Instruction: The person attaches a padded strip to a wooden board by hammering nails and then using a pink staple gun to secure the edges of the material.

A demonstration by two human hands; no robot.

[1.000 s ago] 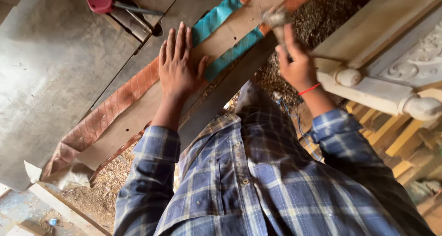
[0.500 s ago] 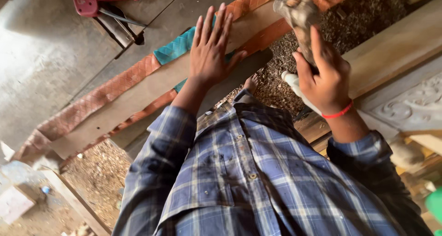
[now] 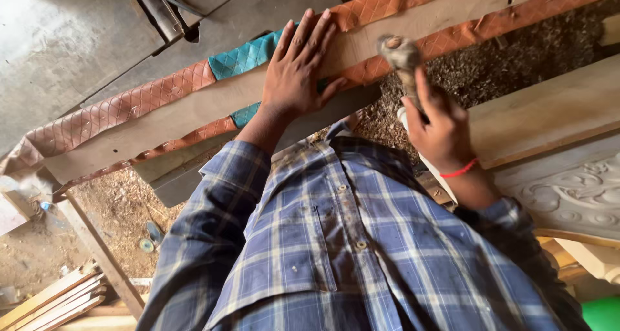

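In the head view, a long wooden board [image 3: 194, 114], judged stiff and fairly heavy, is pinned flat across the padded orange strip [image 3: 123, 108] by the left hand [image 3: 297, 72], fingers spread open. A hammer [image 3: 403, 63] is gripped in the right hand [image 3: 439, 131].

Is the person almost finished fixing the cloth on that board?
Done: orange quilted cloth already wraps the board along both edges. In hand: the left hand presses flat on the board, and the right hand grips a hammer. Left: a teal patch looks loose under the hand.
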